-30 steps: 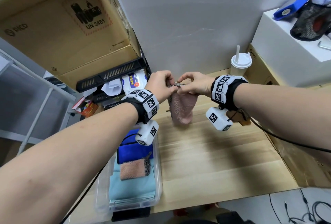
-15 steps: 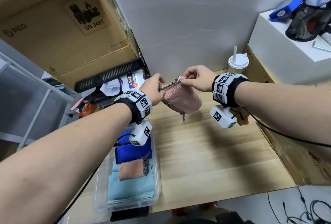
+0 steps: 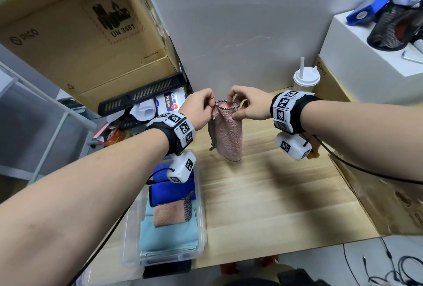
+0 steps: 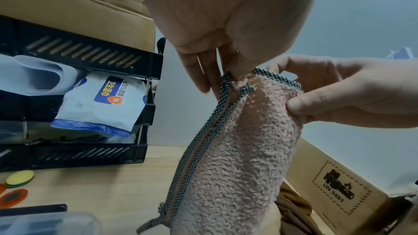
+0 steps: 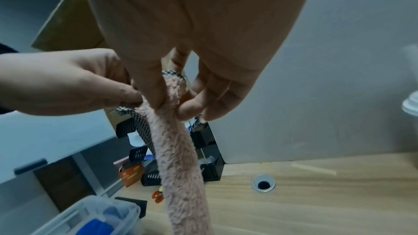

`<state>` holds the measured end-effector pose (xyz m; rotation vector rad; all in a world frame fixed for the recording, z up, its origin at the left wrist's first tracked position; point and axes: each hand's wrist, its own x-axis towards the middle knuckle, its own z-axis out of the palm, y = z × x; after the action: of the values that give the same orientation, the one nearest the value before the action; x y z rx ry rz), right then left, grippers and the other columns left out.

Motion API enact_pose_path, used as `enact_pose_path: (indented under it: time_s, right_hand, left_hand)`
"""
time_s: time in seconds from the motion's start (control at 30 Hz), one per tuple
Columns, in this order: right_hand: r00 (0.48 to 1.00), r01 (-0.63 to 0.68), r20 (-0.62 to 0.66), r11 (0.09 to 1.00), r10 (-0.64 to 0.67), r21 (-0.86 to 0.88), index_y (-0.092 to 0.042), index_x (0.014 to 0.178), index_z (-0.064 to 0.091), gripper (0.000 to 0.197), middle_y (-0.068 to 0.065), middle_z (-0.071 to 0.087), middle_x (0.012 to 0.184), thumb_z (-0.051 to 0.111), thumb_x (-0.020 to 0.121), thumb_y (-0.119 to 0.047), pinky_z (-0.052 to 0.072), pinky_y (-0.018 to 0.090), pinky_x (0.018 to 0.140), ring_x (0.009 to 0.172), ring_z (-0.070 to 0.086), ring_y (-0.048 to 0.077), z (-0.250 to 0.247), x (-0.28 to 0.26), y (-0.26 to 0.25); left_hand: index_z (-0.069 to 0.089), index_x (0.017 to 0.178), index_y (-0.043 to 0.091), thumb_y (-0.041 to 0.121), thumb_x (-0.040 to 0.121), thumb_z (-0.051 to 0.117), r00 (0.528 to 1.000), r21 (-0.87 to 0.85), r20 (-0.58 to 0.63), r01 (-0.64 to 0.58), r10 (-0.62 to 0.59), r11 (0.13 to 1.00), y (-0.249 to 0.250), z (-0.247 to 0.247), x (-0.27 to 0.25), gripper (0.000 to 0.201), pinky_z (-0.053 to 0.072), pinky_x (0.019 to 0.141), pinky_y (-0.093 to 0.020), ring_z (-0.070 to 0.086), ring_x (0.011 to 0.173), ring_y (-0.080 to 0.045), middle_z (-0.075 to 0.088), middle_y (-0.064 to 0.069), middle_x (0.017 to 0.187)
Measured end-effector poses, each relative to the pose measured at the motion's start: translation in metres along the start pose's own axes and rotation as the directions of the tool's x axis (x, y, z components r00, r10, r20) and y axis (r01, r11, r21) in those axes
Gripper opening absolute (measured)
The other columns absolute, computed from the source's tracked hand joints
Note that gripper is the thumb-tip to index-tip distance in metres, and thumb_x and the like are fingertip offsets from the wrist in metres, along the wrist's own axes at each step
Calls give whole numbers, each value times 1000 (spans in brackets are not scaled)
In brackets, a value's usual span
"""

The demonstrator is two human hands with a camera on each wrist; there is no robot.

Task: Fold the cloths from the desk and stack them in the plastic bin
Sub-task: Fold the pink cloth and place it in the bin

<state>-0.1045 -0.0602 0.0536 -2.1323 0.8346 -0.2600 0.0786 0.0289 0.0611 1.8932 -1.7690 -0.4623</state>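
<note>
A large cardboard box (image 3: 75,33) printed "UN 3481" rests on a black slatted organizer rack (image 3: 139,98) at the table's far left. Inside the rack lies a white and blue pack of wet wipes (image 4: 99,103). A lidded white cup with a straw (image 3: 305,79) stands by the wall, beside a second cardboard box (image 3: 329,82). A white box (image 3: 366,56) on the right carries a black mesh holder (image 3: 391,31). Dark cables (image 3: 393,267) trail on the floor.

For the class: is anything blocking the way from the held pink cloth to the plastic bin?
Nothing visible does. The pink cloth, pinched by the left hand and right hand, hangs above the desk; the plastic bin is lidless, folded cloths inside.
</note>
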Motion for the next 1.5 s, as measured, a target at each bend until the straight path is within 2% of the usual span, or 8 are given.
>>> enact_pose_path:
  time_s: [0.2, 0.37, 0.53, 0.67, 0.9, 1.1, 1.3, 1.5]
  right_hand:
    - [989, 3, 134, 896, 64, -444, -14, 88, 70, 15, 2, 66, 71, 71, 77, -24, 45, 25, 65, 67, 58, 23, -6, -8, -4]
    - [996, 42, 93, 871, 4, -489, -12, 94, 72, 22, 9, 71, 88, 62, 91, -32, 47, 29, 74, 75, 56, 27, -15, -7, -4]
    - [997, 45, -28, 847, -71, -529, -13, 81, 74, 17, 12, 64, 67, 71, 80, -29, 36, 25, 65, 71, 55, 33, -15, -5, -12]
    - [993, 27, -86, 853, -85, -522, -18, 71, 49, 19, 4, 53, 69, 67, 75, -18, 34, 28, 65, 76, 56, 32, -19, -5, -11]
    - [983, -85, -180, 949, 31, -303, -15, 124, 40, 45, 8, 61, 88, 56, 82, -9, 46, 36, 74, 84, 60, 33, -12, -5, 1]
    - [986, -125, -155, 885, 61, -449, -15, 97, 67, 19, 9, 68, 102, 59, 81, -19, 46, 33, 78, 99, 61, 33, -16, -6, 1]
    - [971, -216, -171, 917, 166, -336, -18, 80, 67, 9, 5, 64, 74, 59, 80, -15, 47, 29, 71, 83, 61, 33, -20, 4, -5]
    - [971, -197, -194, 934, 143, -299, -21, 91, 76, 31, 5, 68, 80, 52, 79, -6, 49, 27, 76, 83, 60, 28, -25, 6, -7]
  left_hand:
    - [54, 79, 17, -5, 81, 49, 1000, -65, 21, 21, -20, 998, 4, 0, 2, 23, 43, 61, -26, 48, 58, -15, 65, -7, 75]
    - [51, 78, 22, -2, 79, 46, 998, 147, 46, 42, -50, 988, 1, -2, -1, 25, 52, 70, -35, 61, 73, -25, 62, 5, 73]
    - [56, 86, 19, -1, 79, 46, 999, 157, 41, 1, -8, 988, 10, 5, -1, 24, 50, 71, -33, 58, 76, -28, 66, -2, 79]
    - [64, 76, 15, -4, 76, 45, 997, 115, 75, 4, -13, 993, 11, 7, -1, 27, 50, 67, -29, 59, 64, -20, 62, 6, 63]
    - [75, 67, 15, 10, 74, 63, 986, -79, 108, 132, -123, 988, 24, 10, 3, 15, 51, 58, -19, 60, 51, -11, 68, -2, 56]
    - [60, 59, 23, 20, 70, 71, 996, 190, 63, 45, -58, 981, 15, 7, 12, 15, 50, 62, -25, 53, 56, -10, 60, 8, 56]
    - [52, 102, 20, 17, 77, 67, 998, 246, 24, 50, -58, 968, 5, 5, 17, 30, 46, 68, -31, 57, 75, -23, 58, 5, 81]
    - [54, 71, 25, 16, 75, 69, 996, 325, 11, 82, -90, 942, 4, 1, 23, 18, 51, 69, -30, 60, 75, -21, 58, 8, 70]
